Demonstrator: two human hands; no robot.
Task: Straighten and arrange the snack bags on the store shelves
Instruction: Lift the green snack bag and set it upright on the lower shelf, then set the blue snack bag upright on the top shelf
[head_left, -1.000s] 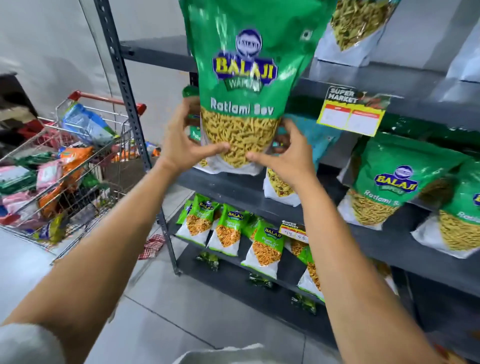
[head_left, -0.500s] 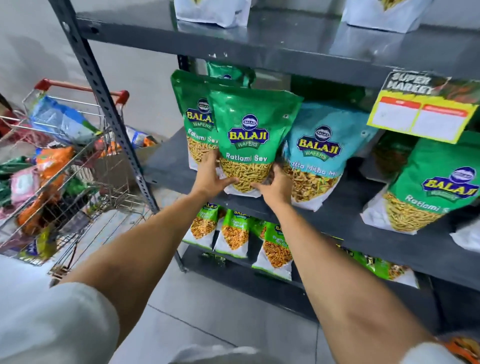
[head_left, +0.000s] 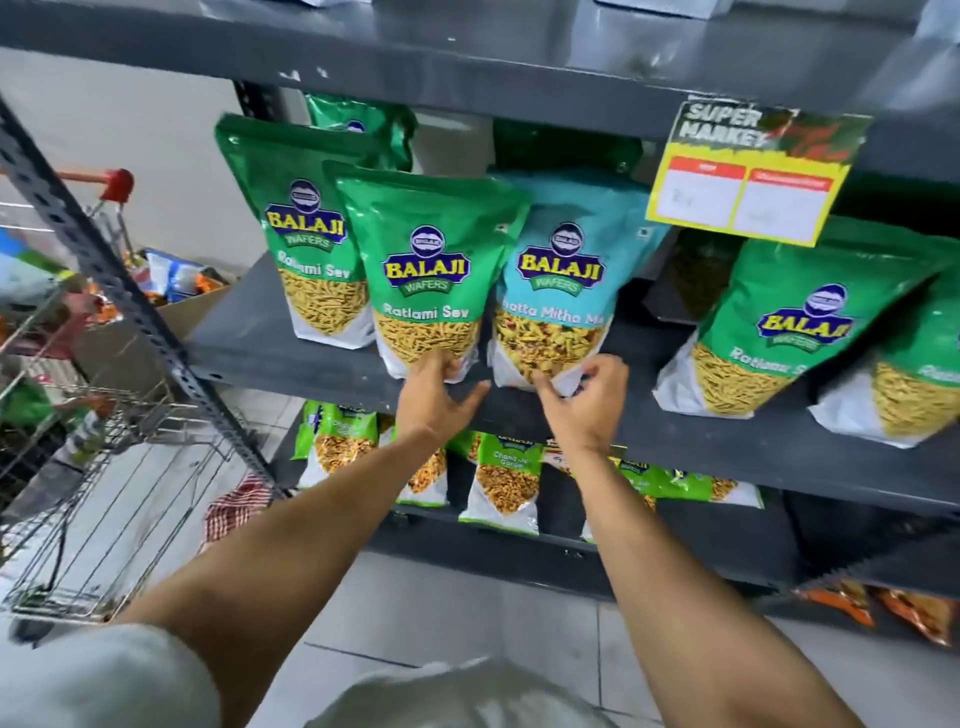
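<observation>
A green Ratlami Sev bag stands upright on the grey middle shelf, overlapping a second green bag behind it to the left. My left hand rests its fingertips against the front bag's white bottom edge, with the thumb spread away. Just to the right stands a teal Khatta Mitha bag. My right hand pinches the teal bag's bottom edge between thumb and fingers. Further right on the same shelf, other green bags lean to the left.
A yellow price label hangs from the upper shelf edge. Smaller green bags stand on the lower shelf. A wire shopping cart full of packets stands at the left beside the shelf post. A checkered cloth lies on the floor.
The green bag has come down from mid-air onto the middle shelf. My right hand has left it and moved right onto the teal bag. My left hand's grip on the green bag has loosened.
</observation>
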